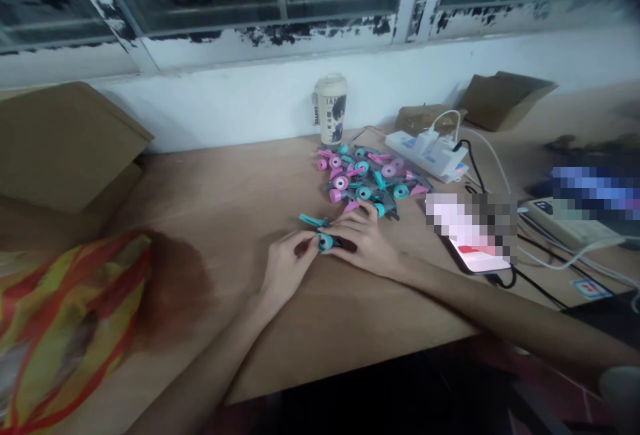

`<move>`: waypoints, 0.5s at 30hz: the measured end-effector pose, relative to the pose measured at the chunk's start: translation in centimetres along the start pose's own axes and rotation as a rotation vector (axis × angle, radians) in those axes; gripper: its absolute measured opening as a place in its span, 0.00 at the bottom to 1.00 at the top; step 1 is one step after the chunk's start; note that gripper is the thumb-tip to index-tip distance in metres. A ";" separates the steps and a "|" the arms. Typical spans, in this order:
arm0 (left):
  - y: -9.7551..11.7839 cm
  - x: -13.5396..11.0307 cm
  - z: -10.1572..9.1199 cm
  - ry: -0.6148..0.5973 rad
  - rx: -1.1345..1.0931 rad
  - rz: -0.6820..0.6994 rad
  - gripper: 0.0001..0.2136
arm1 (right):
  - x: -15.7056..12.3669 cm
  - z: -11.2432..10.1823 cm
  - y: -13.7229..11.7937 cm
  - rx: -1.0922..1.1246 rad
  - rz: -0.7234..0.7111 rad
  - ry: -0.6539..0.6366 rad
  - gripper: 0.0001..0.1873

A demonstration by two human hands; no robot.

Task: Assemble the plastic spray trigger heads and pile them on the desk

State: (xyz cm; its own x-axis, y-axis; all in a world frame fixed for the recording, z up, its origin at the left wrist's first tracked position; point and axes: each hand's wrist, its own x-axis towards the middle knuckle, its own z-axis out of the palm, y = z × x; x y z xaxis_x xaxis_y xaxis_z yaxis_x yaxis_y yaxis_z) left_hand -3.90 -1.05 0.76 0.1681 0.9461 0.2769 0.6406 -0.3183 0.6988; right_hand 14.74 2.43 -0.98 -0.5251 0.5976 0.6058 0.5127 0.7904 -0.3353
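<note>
A small teal and dark-grey plastic piece with a round ringed end is held between both hands, just above the wooden table. My left hand pinches its round teal end from the left with thumb and forefinger. From the other side, the fingers of my right hand close around the dark-grey part and hide some of it. A long teal strip shows just beyond the fingertips; whether it belongs to the held piece I cannot tell. Past my right hand lies a pile of similar pink, teal and grey pieces.
A lidded cup stands by the wall behind the pile. To the right are a white power strip, a lit phone and several cables. On the left sit a cardboard box and a red-yellow plastic bag.
</note>
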 end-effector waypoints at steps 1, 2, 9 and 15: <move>0.0 0.0 0.0 -0.017 -0.014 -0.012 0.09 | 0.0 0.2 0.1 0.012 0.012 0.016 0.13; -0.1 0.1 0.0 -0.033 -0.027 -0.022 0.09 | -0.1 0.3 0.1 0.024 0.025 0.026 0.13; -1.0 0.7 0.3 -0.201 -0.180 -0.092 0.11 | -0.6 0.3 0.2 0.084 0.031 0.025 0.11; -0.9 1.1 0.0 -0.290 -0.282 -0.136 0.13 | -0.8 0.0 0.3 0.040 -0.010 -0.015 0.10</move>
State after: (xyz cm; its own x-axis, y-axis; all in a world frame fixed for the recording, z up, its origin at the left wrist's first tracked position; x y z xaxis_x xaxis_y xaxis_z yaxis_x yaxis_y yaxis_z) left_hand -4.31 0.26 0.48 0.3258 0.9454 0.0012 0.4479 -0.1554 0.8805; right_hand 15.32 2.20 -1.57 -0.5404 0.5918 0.5980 0.4803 0.8006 -0.3582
